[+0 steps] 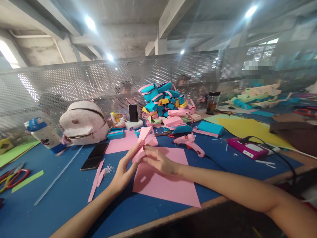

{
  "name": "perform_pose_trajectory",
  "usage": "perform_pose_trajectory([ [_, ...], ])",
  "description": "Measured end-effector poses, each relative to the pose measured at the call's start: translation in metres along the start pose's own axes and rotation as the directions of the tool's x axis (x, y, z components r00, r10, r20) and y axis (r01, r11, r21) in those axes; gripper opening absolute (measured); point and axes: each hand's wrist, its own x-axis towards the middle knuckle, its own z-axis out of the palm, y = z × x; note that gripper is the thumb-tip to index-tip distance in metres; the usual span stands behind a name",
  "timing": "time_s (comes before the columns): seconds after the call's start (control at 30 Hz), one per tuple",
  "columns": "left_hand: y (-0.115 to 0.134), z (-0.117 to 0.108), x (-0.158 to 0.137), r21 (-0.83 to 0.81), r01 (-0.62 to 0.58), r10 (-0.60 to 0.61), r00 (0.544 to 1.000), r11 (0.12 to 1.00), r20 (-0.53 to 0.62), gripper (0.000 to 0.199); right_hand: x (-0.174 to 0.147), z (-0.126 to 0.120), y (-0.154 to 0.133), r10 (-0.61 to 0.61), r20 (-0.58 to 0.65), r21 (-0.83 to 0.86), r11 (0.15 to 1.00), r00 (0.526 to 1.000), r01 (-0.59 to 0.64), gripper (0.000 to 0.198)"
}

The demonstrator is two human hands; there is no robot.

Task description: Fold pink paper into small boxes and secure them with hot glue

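Observation:
Between my two hands is a folded piece of pink paper (145, 133), raised above the blue table and standing partly upright. My left hand (125, 168) grips it from the left side, thumb and fingers pressed on it. From the right, the bent fingers of my right hand (159, 161) close on its lower part; the exact fingertip contact is partly hidden. Under my hands lies a flat pink sheet (170, 186). A pink glue gun (190, 144) rests on its side just beyond my right hand.
Behind stands a heap of folded blue, pink and yellow paper pieces (163, 99). To the left are a white backpack (81, 122), a bottle (46, 134), a phone (94, 156) and scissors (18, 177). A magenta power strip (247, 148) lies right, near yellow sheets (252, 129).

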Motion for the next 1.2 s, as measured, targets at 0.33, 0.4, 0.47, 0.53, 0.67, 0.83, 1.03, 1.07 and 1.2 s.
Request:
perform_pose_trajectory([
  [0.33, -0.004, 0.003, 0.001, -0.046, 0.053, -0.055, 0.997, 0.998, -0.059, 0.062, -0.002, 0.010, -0.004, 0.248, -0.077, 0.223, 0.948, 0.966, -0.226, 0.029],
  [0.4, -0.005, 0.004, 0.002, -0.042, 0.054, -0.056, 0.997, 0.998, -0.059, 0.061, -0.001, 0.010, -0.003, 0.248, -0.084, 0.244, 0.944, 0.965, -0.221, 0.030],
  [0.47, -0.005, 0.004, 0.001, -0.045, 0.060, -0.062, 0.997, 0.997, -0.043, 0.058, -0.001, 0.010, -0.003, 0.253, -0.084, 0.263, 0.939, 0.964, -0.223, 0.030],
  [0.53, -0.006, 0.004, 0.000, -0.068, 0.079, -0.081, 0.996, 0.995, -0.027, 0.056, 0.000, 0.008, -0.003, 0.245, -0.081, 0.278, 0.936, 0.966, -0.214, 0.029],
  [0.67, -0.005, 0.003, -0.001, -0.135, 0.111, -0.114, 0.993, 0.985, -0.017, 0.055, 0.000, 0.005, -0.005, 0.207, -0.080, 0.239, 0.954, 0.975, -0.182, 0.030],
  [0.83, 0.005, 0.004, 0.000, -0.080, 0.026, -0.023, 0.999, 0.996, 0.041, 0.052, 0.002, 0.002, -0.009, 0.176, -0.090, 0.203, 0.967, 0.980, -0.155, 0.033],
  [1.03, -0.002, 0.005, 0.000, 0.140, -0.160, 0.146, 0.984, 0.977, 0.103, 0.056, 0.002, 0.003, -0.011, 0.209, -0.122, 0.240, 0.955, 0.970, -0.176, 0.030],
  [1.07, -0.004, 0.005, 0.000, 0.182, -0.214, 0.193, 0.973, 0.960, 0.123, 0.057, 0.002, 0.003, -0.010, 0.220, -0.122, 0.244, 0.952, 0.968, -0.186, 0.031],
  [1.2, -0.011, 0.004, 0.003, 0.271, -0.294, 0.261, 0.953, 0.917, 0.152, 0.058, 0.002, 0.002, -0.003, 0.259, -0.127, 0.273, 0.937, 0.958, -0.217, 0.037],
])
